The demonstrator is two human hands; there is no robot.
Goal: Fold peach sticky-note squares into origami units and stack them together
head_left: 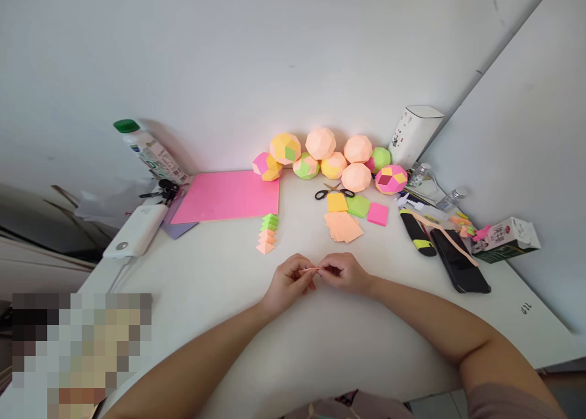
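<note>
Between my two hands, above the white table, is a thin folded piece of peach paper (pixel 311 269), seen nearly edge-on. My left hand (pixel 293 279) pinches one end of it, and my right hand (pixel 343 272) pinches the other, the fingertips almost meeting. Much of the paper is hidden by fingers. Beyond my hands lie loose peach paper squares (pixel 345 227) in a fanned pile. To the left a short row of folded green and peach paper pieces (pixel 267 233) rests on the table.
Several folded paper balls (pixel 320 143) line the wall. Scissors (pixel 334 191) lie before them, near yellow (pixel 337 202), green (pixel 359 206) and pink (pixel 378 214) sticky notes. A pink sheet (pixel 229 196) is at left; a phone (pixel 459 260) and a utility knife (pixel 417 233) are at right.
</note>
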